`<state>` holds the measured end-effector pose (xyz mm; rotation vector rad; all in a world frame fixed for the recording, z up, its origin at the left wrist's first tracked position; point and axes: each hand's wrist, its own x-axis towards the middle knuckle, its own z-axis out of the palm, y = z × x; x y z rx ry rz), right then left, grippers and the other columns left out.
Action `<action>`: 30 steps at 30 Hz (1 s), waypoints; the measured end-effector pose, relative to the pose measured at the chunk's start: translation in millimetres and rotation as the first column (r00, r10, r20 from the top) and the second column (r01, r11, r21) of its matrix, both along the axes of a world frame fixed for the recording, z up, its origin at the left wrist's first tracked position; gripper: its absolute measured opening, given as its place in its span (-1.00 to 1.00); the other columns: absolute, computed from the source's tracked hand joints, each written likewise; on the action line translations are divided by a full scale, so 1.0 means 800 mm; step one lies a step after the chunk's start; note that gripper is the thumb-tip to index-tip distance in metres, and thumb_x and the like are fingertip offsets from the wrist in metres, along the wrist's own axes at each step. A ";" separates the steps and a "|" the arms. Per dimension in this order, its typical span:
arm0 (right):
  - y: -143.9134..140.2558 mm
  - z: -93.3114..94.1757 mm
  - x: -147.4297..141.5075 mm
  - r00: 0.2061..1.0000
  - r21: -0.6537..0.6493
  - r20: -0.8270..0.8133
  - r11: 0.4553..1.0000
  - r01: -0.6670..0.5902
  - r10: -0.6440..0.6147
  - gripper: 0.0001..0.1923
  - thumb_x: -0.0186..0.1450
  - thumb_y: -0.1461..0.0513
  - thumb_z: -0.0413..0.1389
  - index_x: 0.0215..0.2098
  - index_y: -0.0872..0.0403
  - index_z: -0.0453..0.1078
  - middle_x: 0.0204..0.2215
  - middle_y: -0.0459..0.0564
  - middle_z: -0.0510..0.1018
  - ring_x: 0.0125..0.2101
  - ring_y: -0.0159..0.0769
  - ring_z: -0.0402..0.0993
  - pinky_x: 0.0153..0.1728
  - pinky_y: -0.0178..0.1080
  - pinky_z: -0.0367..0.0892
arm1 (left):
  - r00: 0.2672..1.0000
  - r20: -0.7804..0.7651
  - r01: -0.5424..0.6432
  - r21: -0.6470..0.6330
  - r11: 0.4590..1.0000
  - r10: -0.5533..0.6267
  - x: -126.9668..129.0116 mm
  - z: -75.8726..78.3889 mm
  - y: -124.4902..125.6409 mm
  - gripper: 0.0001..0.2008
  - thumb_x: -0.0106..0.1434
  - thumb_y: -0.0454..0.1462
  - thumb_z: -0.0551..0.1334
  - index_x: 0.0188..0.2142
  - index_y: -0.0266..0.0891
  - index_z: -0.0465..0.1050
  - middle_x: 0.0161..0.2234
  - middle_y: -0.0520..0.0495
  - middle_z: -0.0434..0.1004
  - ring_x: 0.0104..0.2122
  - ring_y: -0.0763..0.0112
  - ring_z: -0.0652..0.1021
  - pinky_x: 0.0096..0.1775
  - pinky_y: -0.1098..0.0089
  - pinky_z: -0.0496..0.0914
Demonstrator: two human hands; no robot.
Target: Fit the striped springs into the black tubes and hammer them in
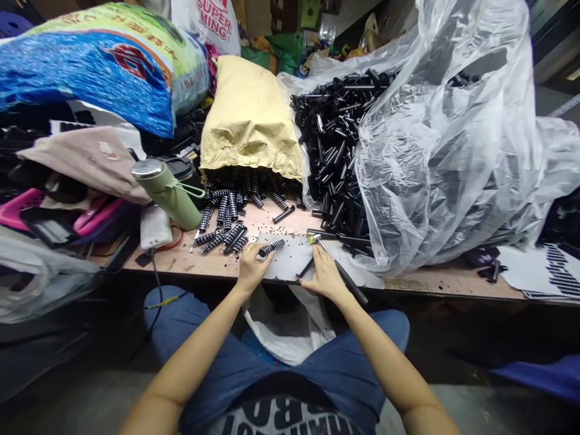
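My left hand (254, 266) is closed on a black ribbed rod with pale spots (272, 248), held just above the white sheet (290, 257) at the table edge. My right hand (325, 275) rests on the sheet, thumb and fingers closed about a slim black tube (307, 267). Against that hand's right side lies a tool with a thin metal shaft and black handle (351, 281); a small yellow-green piece (312, 240) is at its far end. Whether the fingers also touch the tool cannot be made out. Tiny dark bits are scattered behind the sheet.
Several spotted rods (226, 235) lie left, others spill from a yellow sack (251, 115). Black tubes (335, 157) heap up by a clear plastic bag (435, 151). A green flask (170, 193) leans beside a white power bank (154, 228) with a cable.
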<state>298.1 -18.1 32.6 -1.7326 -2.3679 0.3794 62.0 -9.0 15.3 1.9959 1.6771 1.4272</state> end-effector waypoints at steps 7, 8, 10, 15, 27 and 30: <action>0.001 0.017 -0.021 0.992 0.023 -0.029 0.993 0.120 -0.119 0.15 -0.03 -0.14 0.29 0.33 0.15 -0.10 0.17 0.30 0.22 0.17 0.16 0.15 0.15 0.11 0.10 | 0.915 0.380 0.189 -0.110 0.976 -0.134 0.040 0.012 0.044 -0.66 0.32 -0.03 0.10 -0.12 -0.24 0.41 -0.29 -0.12 0.49 -0.25 0.32 0.50 -0.15 0.28 0.41; 0.001 0.018 -0.021 0.991 0.032 -0.083 0.994 0.106 -0.103 0.18 -0.05 -0.11 0.31 0.33 0.17 -0.12 0.17 0.31 0.21 0.18 0.14 0.15 0.16 0.09 0.10 | 0.866 0.486 0.221 -0.154 0.963 -0.121 0.048 0.014 0.047 -0.62 0.35 -0.02 0.05 -0.06 -0.23 0.37 -0.35 -0.08 0.47 -0.34 0.37 0.50 -0.25 0.33 0.42; 0.001 0.022 -0.020 0.977 0.044 -0.212 0.998 0.048 -0.038 0.22 -0.07 -0.06 0.36 0.34 0.18 -0.18 0.19 0.31 0.18 0.21 0.08 0.12 0.19 0.05 0.10 | 0.716 0.695 0.291 -0.208 0.934 -0.068 0.058 0.020 0.048 -0.55 0.37 0.03 -0.04 0.01 -0.23 0.31 -0.46 0.02 0.37 -0.54 0.49 0.41 -0.48 0.45 0.36; 0.008 0.041 -0.017 0.894 0.083 -0.424 0.989 -0.121 0.145 0.25 -0.06 -0.03 0.37 0.35 0.13 -0.25 0.25 0.31 0.10 0.26 0.02 0.06 0.24 0.03 0.09 | 0.429 0.903 0.489 -0.244 0.837 0.012 0.059 0.053 0.037 -0.47 0.24 0.09 0.13 0.05 -0.20 0.30 -0.61 0.19 0.19 -0.76 0.65 0.19 -0.73 0.59 0.06; 0.036 0.070 -0.052 0.766 0.260 -0.439 0.883 -0.391 0.469 0.16 -0.05 0.18 0.36 0.34 0.11 -0.21 0.24 0.29 0.11 0.28 0.04 0.01 0.27 0.08 0.03 | 0.268 0.942 0.547 -0.320 0.773 0.201 0.071 0.079 0.019 -0.54 0.01 -0.04 0.37 -0.23 -0.36 0.47 -0.59 0.05 0.44 -0.69 0.47 0.46 -0.64 0.46 0.39; 0.035 0.067 -0.053 0.758 0.244 -0.479 0.897 -0.369 0.442 0.16 -0.08 0.23 0.35 0.33 0.13 -0.20 0.24 0.29 0.11 0.27 0.02 0.01 0.27 0.06 0.03 | 0.319 0.927 0.517 -0.343 0.784 0.195 0.074 0.082 0.019 -0.52 0.04 -0.04 0.36 -0.17 -0.36 0.47 -0.54 0.03 0.46 -0.69 0.51 0.46 -0.64 0.49 0.39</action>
